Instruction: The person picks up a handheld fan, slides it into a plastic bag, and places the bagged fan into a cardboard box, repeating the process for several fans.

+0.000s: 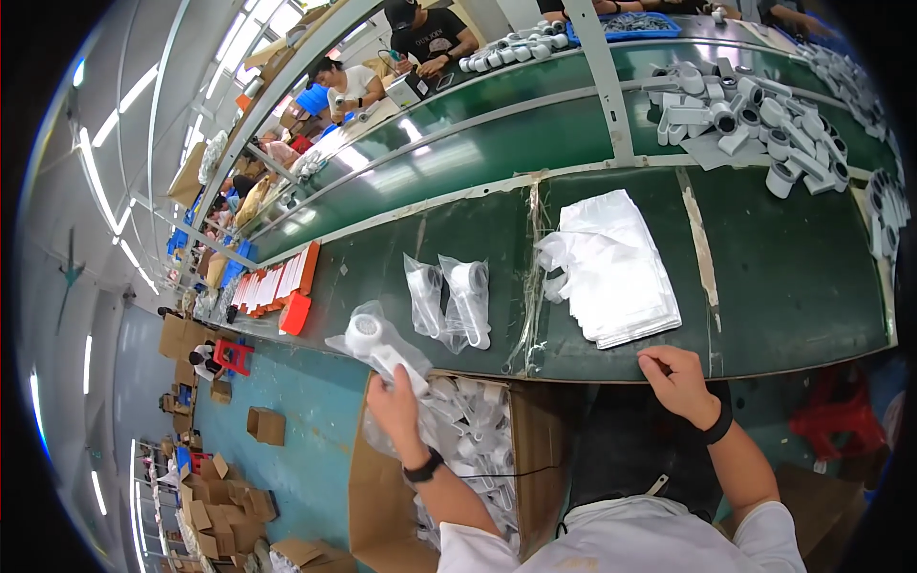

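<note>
My left hand (394,406) grips a white long-handled device with a round, perforated-looking head (367,328), inside a clear plastic bag. It is held over an open carton (368,511) full of similar bagged devices. Two more bagged devices (425,296) (467,301) lie side by side on the dark green bench, just beyond my left hand. My right hand (680,382) is at the bench's front edge with its fingers curled in, and nothing shows in it. Just past it lies a stack of flat white plastic bags (621,277), the top ones rumpled at the left.
A heap of unbagged grey-white devices (750,119) covers the far right of the bench. Orange boxes (277,285) stand at its left end. A metal upright (604,81) rises behind the bags. Beyond the green conveyor (478,143), other people work. A red stool (836,415) is at lower right.
</note>
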Tool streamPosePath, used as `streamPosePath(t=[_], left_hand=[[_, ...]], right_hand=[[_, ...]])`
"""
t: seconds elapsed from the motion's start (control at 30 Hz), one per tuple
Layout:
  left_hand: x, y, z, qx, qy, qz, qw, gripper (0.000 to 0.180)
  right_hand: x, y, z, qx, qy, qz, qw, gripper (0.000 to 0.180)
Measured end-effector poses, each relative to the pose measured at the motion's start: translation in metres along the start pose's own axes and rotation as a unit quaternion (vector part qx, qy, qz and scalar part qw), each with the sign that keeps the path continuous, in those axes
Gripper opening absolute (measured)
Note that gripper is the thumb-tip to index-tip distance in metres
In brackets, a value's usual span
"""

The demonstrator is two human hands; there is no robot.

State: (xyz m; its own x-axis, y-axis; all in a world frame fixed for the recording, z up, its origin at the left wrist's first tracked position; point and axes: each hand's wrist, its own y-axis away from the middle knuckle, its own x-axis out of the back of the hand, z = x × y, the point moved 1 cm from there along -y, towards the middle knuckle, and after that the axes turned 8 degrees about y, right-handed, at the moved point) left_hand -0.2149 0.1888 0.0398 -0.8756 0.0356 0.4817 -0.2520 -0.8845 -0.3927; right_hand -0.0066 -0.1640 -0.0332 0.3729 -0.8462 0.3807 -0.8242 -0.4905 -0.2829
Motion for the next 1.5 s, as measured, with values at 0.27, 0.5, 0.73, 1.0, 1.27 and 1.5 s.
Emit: streamPosePath(t=[0.27, 0.5, 0.73, 1.0, 1.27, 1.5], left_hand=[[-0.067, -0.059, -0.040, 0.003, -0.284, -0.055, 0.957, 0.050], [-0.044, -0.050, -0.015, -0.034, -0.197, 0.029, 0.979, 0.045], [-0.045, 0.036, 0.049, 0.088, 0.436, -0.177, 0.878, 0.023], [-0.110, 0.146, 0.103, 0.174, 0.504, -0.330, 0.779, 0.028], [-0.120, 0.159, 0.101, 0.193, 0.567, -0.327, 0.731, 0.028], [-0.116, 0.150, 0.085, 0.184, 0.497, -0.367, 0.765, 0.024]], right_hand=[[-0.001, -0.004, 0.005, -0.020, -0.018, 0.009, 1.000, 0.011], [0.002, -0.001, 0.004, -0.029, -0.021, -0.002, 0.999, 0.009], [-0.007, 0.001, -0.033, 0.014, -0.078, -0.038, 0.996, 0.012], [-0.028, -0.003, -0.071, -0.101, -0.236, -0.116, 0.959, 0.023], [-0.020, 0.002, -0.039, -0.169, -0.305, -0.076, 0.934, 0.020], [-0.007, -0.010, -0.041, -0.133, -0.346, -0.080, 0.925, 0.029]])
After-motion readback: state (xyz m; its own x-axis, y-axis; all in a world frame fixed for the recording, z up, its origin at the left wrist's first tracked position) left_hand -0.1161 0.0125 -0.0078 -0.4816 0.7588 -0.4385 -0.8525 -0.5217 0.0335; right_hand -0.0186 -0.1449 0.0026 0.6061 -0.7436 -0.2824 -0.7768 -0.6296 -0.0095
